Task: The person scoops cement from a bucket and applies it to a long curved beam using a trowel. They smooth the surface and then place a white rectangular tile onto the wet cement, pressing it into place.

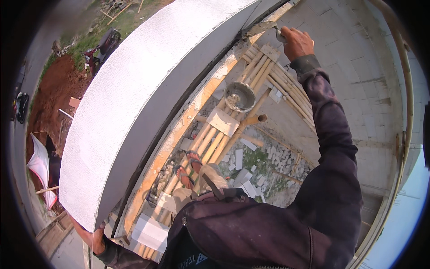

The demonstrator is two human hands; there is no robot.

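A long white block wall (130,76) with a rough, bright top face curves across the left in this lens. My right hand (298,43) is closed around the handle of a trowel (262,29). Its mortar-smeared blade lies at the far end of the yellowish wooden beam (190,119), beside the wall's dark lower edge. At the wall's near end, my left hand (93,236) grips its edge, the thumb on the near side and the fingers partly hidden behind. A round bucket (240,97) with grey mortar inside stands on the bamboo platform, between my feet and the trowel.
My sandalled feet (188,169) stand on bamboo poles (212,142) bridged by small boards (222,122). Broken white blocks (244,181) litter the ground below. A grey block wall (354,67) rises at right. Beyond the white wall are red soil (58,85) and a parked motorbike (101,49).
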